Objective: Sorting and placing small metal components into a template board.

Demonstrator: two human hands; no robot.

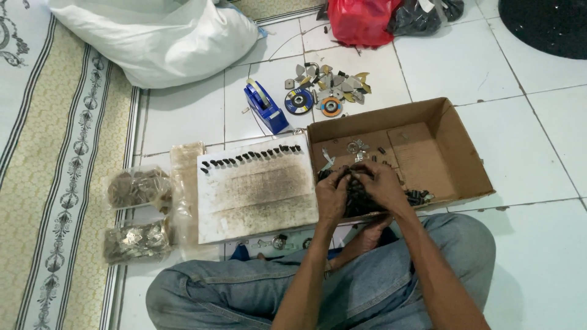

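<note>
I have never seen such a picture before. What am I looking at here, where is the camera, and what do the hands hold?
No machine here: a person sits cross-legged on a tiled floor, and the one camera sits on their head, looking down. The left hand and right hand meet over a cardboard box, fingers closed together on small dark parts; exactly what they pinch is hidden. Beside the box lies a white board with a row of dark pieces along its top edge. Beyond are a blue tape dispenser, metal scraps and bags.

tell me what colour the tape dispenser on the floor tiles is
Blue: the tape dispenser shows clearly in the head view, beyond the white board.
</note>
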